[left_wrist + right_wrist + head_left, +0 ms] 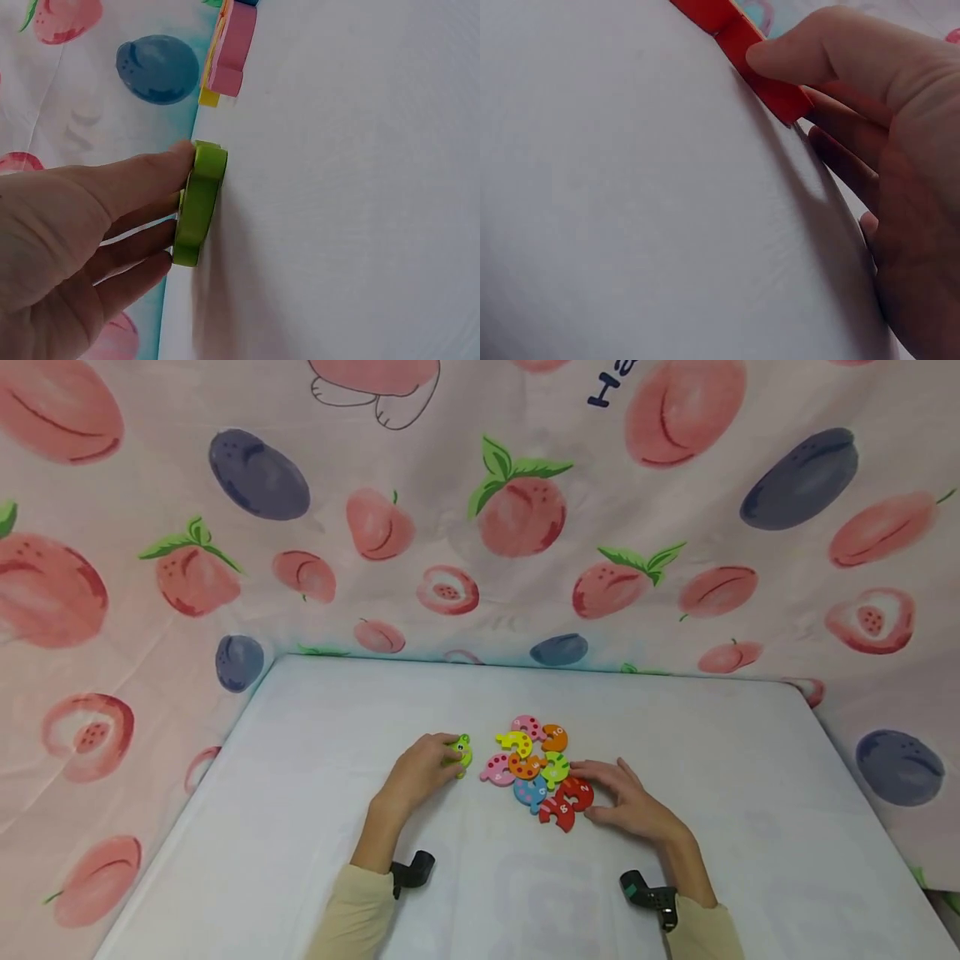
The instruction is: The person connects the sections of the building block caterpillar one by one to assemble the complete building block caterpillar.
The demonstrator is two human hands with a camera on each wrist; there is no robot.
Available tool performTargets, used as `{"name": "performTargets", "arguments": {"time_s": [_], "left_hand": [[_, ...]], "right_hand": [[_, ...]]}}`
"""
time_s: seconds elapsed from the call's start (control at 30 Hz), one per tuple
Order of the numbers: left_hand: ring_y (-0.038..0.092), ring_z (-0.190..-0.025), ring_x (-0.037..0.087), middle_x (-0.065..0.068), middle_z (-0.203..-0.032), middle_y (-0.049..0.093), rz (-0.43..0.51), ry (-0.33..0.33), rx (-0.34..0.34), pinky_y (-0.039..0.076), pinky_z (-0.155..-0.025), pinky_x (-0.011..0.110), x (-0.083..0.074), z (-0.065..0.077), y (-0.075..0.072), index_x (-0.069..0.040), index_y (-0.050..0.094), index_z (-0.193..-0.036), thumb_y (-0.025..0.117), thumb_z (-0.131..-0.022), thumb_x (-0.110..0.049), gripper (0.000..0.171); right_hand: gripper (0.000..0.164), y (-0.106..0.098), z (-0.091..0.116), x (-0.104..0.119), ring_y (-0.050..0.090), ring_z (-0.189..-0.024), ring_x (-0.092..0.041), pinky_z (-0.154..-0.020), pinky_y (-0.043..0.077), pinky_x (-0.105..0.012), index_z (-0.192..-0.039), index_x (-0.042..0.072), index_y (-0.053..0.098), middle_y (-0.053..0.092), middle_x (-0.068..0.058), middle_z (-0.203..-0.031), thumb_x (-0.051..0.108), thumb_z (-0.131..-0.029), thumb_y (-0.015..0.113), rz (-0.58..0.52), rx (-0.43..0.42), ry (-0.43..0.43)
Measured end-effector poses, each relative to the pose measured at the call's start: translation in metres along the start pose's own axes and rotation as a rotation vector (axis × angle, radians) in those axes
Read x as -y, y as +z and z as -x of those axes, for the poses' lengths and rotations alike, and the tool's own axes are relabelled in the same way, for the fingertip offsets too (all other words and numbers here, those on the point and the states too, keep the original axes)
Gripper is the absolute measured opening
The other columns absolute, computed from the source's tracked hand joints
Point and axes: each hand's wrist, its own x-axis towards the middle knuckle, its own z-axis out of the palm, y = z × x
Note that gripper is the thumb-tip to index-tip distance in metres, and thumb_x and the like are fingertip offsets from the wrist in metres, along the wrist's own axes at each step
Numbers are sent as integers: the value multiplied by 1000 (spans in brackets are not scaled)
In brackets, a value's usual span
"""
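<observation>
My left hand (pixel 420 770) pinches a green puzzle piece with a cartoon face (pixel 464 748) between thumb and fingers, left of a cluster of numbered pieces. In the left wrist view this green piece (pixel 201 206) shows its thick edge, close to the white surface. My right hand (pixel 636 803) holds the red piece marked 2 (pixel 579 795) at the cluster's right side, thumb at its near edge and index finger at its far edge. The red piece marked 8 (pixel 558 812) lies against it. In the right wrist view, the thumb presses a red edge (pixel 781 97).
Beside the red pieces lie a blue piece (pixel 529 792), a light green piece (pixel 556 770), orange pieces (pixel 556 739), a yellow piece (pixel 516 742) and pink pieces (pixel 498 770), closely bunched. A white-covered table (pixel 300 827) bears them; a fruit-print cloth (pixel 315 527) hangs behind.
</observation>
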Motion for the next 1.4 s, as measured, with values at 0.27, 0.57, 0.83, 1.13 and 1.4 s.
{"name": "performTargets", "arguments": {"time_s": [0.27,0.57,0.83,1.13,1.4], "left_hand": [[55,-115,25,7,-126,60,-81,-5,15,52,-97,40,-2,0,2,-19,66,-126,70,-89,-17,37],[54,-107,23,7,-124,59,-149,-5,-18,52,-90,35,5,0,3,-20,67,-126,72,-87,-20,39],[52,-127,26,3,-140,56,-247,103,10,50,-96,41,7,-2,3,-14,64,-129,69,-90,-19,40],[51,-128,25,3,-142,55,-217,102,42,47,-104,41,9,2,-6,-11,61,-132,67,-90,-11,42],[54,-122,27,6,-136,58,-195,27,-17,50,-99,40,18,4,-12,-8,65,-126,72,-87,-11,40]], "right_hand": [[54,4,0,1,28,-140,-39,-113,16,-71,-128,25,59,52,-11,-137,22,-77,77,11,-47,116],[52,4,-1,-2,43,-128,-29,-107,38,-62,-127,24,60,53,-6,-131,26,-79,78,16,-79,143],[54,3,-2,-3,41,-133,-31,-111,35,-61,-131,21,57,52,-6,-134,27,-81,76,-83,-104,178],[61,0,-2,-4,30,-142,-36,-112,28,-65,-139,21,48,41,-11,-148,35,-84,72,-107,-171,293],[65,0,-4,3,26,-144,-37,-115,24,-64,-140,18,46,39,-14,-151,34,-84,73,-143,-185,338]]}}
